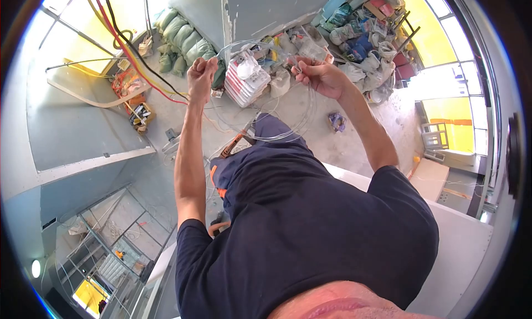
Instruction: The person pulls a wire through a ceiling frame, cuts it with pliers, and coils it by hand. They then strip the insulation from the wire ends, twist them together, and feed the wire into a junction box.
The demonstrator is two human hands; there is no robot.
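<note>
A loose coil of thin, pale, see-through line point(280, 137) hangs in wide loops between my two raised hands, in front of my dark trousers. My left hand point(202, 76) is closed in a fist with the line running out at its top. Across from it, my right hand point(321, 78) pinches the other side of the loops between thumb and curled fingers. Red, yellow and black cables point(133, 56) come down from above and pass close behind my left wrist. An orange-and-black tool point(233, 145) sits at my thigh, beside the lower loops.
Stacked green sacks point(185, 34) and a red-and-white striped pile point(247, 81) lie along the grey wall. Filled bags point(363, 45) heap up at the back right. A small purple packet point(336, 122) is on the floor. Metal framing point(113, 247) shows at lower left.
</note>
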